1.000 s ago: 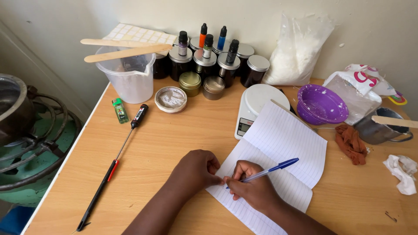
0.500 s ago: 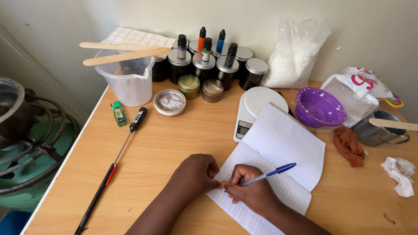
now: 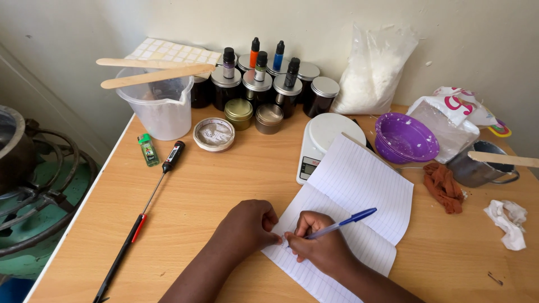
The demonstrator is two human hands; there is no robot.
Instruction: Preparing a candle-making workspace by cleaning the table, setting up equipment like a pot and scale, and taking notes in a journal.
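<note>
Barely anything moved: right hand [image 3: 320, 247] still has fingers clamped on the blue pen [image 3: 341, 223], tip on the lined notebook [image 3: 359, 185] lower centre; left hand [image 3: 247, 227], fingers curled together, pins its edge.

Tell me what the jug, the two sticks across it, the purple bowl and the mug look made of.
Jug: translucent plastic, cloudy and matte; you can see through its wall.
Sticks: pale raw wood, flat, unvarnished by the look.
Purple bowl: likely plastic, glossy, flecked with white bits.
Mug: metal, dull grey sheen, probably steel or aluminium.
</note>
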